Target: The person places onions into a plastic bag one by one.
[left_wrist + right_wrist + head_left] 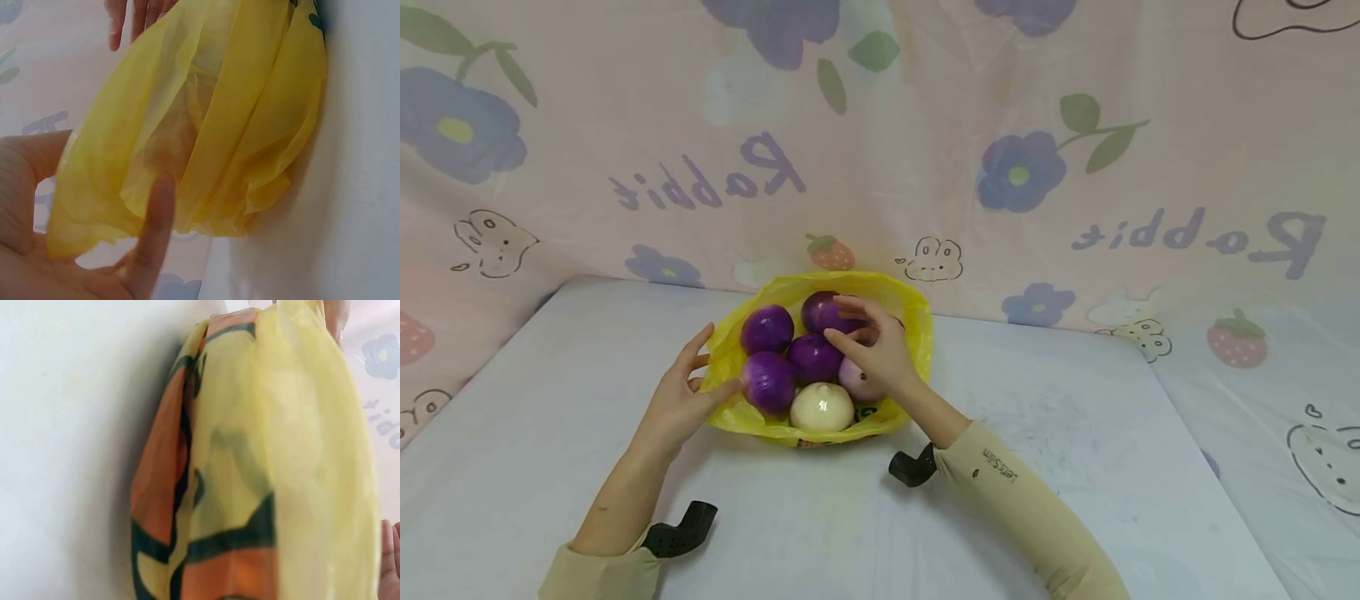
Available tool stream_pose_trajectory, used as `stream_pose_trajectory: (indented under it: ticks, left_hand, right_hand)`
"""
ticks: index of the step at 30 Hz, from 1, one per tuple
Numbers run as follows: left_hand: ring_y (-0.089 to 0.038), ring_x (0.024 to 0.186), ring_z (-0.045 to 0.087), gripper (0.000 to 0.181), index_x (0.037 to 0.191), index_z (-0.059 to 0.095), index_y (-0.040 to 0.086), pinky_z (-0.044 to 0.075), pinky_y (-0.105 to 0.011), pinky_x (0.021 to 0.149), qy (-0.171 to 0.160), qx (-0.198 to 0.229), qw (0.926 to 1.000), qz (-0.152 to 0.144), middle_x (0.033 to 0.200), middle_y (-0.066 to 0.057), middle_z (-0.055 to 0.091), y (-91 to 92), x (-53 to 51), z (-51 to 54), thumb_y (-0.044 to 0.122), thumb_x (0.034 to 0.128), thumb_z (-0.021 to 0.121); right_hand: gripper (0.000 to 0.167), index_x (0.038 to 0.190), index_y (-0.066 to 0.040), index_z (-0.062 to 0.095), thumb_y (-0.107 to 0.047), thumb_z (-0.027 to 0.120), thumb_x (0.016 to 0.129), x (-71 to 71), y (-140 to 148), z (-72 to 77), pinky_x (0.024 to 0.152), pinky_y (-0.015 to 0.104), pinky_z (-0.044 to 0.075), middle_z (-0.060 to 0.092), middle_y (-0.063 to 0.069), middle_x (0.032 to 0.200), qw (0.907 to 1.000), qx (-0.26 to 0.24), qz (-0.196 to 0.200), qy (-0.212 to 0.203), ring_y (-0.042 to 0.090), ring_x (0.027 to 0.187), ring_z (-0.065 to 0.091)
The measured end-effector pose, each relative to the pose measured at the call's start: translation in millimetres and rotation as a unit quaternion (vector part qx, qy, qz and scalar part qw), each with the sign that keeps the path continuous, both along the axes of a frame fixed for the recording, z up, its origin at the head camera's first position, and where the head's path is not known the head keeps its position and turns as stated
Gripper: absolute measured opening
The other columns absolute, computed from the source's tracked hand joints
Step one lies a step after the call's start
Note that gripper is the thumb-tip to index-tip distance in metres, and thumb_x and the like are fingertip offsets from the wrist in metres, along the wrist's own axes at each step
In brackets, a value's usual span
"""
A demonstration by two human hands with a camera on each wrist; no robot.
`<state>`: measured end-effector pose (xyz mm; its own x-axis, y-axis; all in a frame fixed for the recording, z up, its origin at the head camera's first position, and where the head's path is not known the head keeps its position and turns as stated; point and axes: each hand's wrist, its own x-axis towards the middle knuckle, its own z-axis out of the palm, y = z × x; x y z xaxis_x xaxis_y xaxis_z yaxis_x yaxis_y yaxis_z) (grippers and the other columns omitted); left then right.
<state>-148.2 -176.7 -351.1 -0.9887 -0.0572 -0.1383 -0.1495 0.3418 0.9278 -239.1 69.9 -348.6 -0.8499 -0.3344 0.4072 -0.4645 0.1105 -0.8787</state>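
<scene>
A yellow plastic bag (921, 333) stands with its mouth wide, holding several glossy purple onions (767, 382), a white onion (822, 408) at the front and a pale pinkish bulb (856, 379) partly hidden. At the bag's left rim, my left hand (677, 400) holds the edge between thumb and fingers; in the left wrist view a finger (159, 206) lies against the yellow plastic. Over the right part of the mouth is my right hand (883, 346), fingers and thumb extended and apart, near the back purple onions. Its fingers are mostly hidden by the bag in the right wrist view.
The bag rests on a white table (1037, 467). Behind it hangs a pale pink cloth (880, 167) printed with flowers, rabbits and strawberries. A black wrist mount (683, 531) sits by the left sleeve, and another black mount (913, 465) by the right sleeve.
</scene>
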Motion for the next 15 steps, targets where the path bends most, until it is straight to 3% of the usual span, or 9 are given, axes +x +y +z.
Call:
stream_pose_trajectory:
  ticks: [7,12,15]
  left_hand:
    - [-0.043,0.125,0.04,0.099,0.155,-0.004,0.021,0.045,-0.047,0.097,-0.031,-0.051,0.9982,0.009,0.152,-0.028,0.021,1.1,-2.2,3.3,0.047,0.0881,0.063]
    - [-0.042,0.128,0.038,0.098,0.155,-0.005,0.017,0.043,-0.051,0.098,-0.044,-0.065,0.9967,0.02,0.153,-0.027,0.021,1.8,-3.7,4.4,0.051,0.0891,0.059]
    - [-0.044,0.132,0.032,0.098,0.155,-0.003,0.015,0.038,-0.055,0.102,-0.031,-0.068,0.9966,0.035,0.154,-0.026,0.02,2.6,-3.6,5.7,0.051,0.0893,0.059]
  right_hand:
    - [0.042,0.125,0.004,0.057,-0.006,0.069,0.086,-0.9,9.2,4.2,0.079,0.024,0.048,0.059,0.019,0.126,0.9992,-0.011,-0.027,-0.028,0.033,0.11,0.057]
    - [0.041,0.124,0.001,0.058,-0.007,0.069,0.086,0.3,19.5,7.9,0.083,0.027,0.049,0.06,0.017,0.126,0.9984,-0.016,-0.045,-0.032,0.032,0.112,0.057]
    - [0.039,0.123,0.002,0.058,-0.005,0.069,0.086,-1.2,26.1,9.0,0.086,0.03,0.05,0.059,0.019,0.126,0.9975,-0.031,-0.054,-0.032,0.035,0.111,0.057]
